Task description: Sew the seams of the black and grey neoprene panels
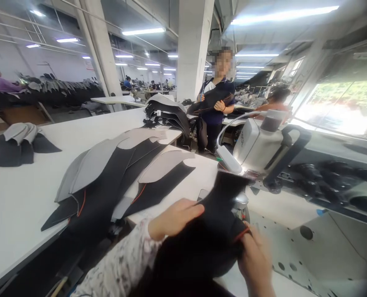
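A black fabric piece with orange trim hangs between my two hands, in front of the sewing machine. My left hand grips its left edge, the thumb lying on top and the fingers partly hidden behind the cloth. On the right side my right hand, a little blurred, pinches the edge close to the orange trim. The upper end of the fabric reaches up to the machine head. Below, the cloth spreads dark toward my body, and its lower part cannot be made out.
Overlapping grey and black cut pieces lie on the white table to the left. A smaller bundle sits farther left. Thread cones lie at the right. Behind the table stands a person holding black fabric.
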`<state>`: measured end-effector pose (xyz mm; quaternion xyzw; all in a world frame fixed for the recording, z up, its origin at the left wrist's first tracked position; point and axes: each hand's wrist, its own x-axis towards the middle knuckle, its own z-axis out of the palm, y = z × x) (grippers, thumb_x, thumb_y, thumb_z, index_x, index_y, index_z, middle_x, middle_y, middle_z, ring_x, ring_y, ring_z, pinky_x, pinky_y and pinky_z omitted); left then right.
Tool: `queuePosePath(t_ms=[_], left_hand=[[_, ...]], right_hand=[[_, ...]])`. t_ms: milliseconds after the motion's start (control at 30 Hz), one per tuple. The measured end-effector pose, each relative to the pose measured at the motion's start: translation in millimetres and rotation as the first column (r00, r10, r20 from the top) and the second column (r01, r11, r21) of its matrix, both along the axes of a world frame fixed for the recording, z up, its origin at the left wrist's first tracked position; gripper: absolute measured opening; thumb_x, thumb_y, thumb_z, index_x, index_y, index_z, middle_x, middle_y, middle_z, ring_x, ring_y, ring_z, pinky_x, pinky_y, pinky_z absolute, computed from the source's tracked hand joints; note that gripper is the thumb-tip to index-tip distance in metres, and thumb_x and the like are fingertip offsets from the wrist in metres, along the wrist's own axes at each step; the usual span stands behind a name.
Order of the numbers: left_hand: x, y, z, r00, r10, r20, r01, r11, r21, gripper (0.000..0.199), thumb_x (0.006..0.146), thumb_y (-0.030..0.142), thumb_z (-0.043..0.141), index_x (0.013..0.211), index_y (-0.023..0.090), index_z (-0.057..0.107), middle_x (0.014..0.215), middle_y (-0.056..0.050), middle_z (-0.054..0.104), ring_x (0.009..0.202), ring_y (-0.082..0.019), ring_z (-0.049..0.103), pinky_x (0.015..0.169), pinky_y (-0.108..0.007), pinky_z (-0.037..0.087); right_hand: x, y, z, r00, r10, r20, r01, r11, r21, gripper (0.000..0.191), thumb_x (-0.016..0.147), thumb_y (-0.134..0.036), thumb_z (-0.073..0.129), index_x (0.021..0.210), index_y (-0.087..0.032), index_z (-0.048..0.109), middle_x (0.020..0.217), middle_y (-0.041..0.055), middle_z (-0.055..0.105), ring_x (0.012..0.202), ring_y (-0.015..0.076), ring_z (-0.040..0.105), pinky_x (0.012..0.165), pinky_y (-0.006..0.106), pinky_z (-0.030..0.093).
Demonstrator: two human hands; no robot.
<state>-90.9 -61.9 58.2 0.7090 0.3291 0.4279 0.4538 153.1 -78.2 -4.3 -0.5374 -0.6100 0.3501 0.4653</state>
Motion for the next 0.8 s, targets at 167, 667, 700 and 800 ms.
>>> queuePosePath(t_ms=[167,667,700,800], left_hand=[[11.5,10.5,-32.6,0.979,0.078,0.188,-0.013,0.947,-0.321,0.062,0.105,0.059,0.039,0.111,0.009,0.075,0.097,-0.015,0.078,0.079,-0.024,0.075,0.072,-0.035,0.061],[16.8,35.4,-45.8,0.928,0.368,-0.061,-0.305,0.842,0.446,0.066,0.091,0.041,0.073,0.151,0.025,0.049,0.155,-0.010,0.051,0.148,-0.030,0.042,0.128,-0.050,0.028],[20.6,37.7,-47.6,0.926,0.322,-0.197,-0.148,0.790,0.595,0.070,0.092,0.041,0.072,0.154,0.023,0.044,0.156,-0.011,0.049,0.152,-0.031,0.037,0.130,-0.053,0.022],[38.6,48.1,-55.0,0.871,0.257,-0.418,0.137,0.691,0.710,0.063,0.101,0.039,0.059,0.155,0.013,0.039,0.156,-0.014,0.050,0.153,-0.026,0.037,0.132,-0.050,0.017]], right_hand=[[-3.1,-1.7,33.6,0.853,0.017,-0.521,-0.175,0.951,-0.256,0.041,0.083,-0.049,0.070,0.111,-0.018,0.072,0.095,0.0096,0.071,0.084,0.0268,0.067,0.074,0.035,0.058],[-23.7,45.6,36.6,0.899,-0.092,-0.429,-0.064,0.939,-0.337,0.044,0.073,-0.050,0.087,0.094,-0.015,0.069,0.085,0.0014,0.068,0.076,0.0129,0.060,0.068,0.021,0.050],[-20.1,48.0,33.4,0.922,-0.103,-0.372,-0.024,0.947,-0.322,0.044,0.075,-0.051,0.085,0.094,-0.015,0.068,0.085,0.0011,0.067,0.076,0.0132,0.059,0.069,0.021,0.050],[-5.2,52.5,27.0,0.977,-0.107,-0.184,0.045,0.949,-0.312,0.041,0.081,-0.053,0.078,0.095,-0.017,0.066,0.086,0.0005,0.065,0.078,0.0151,0.056,0.070,0.025,0.049]])
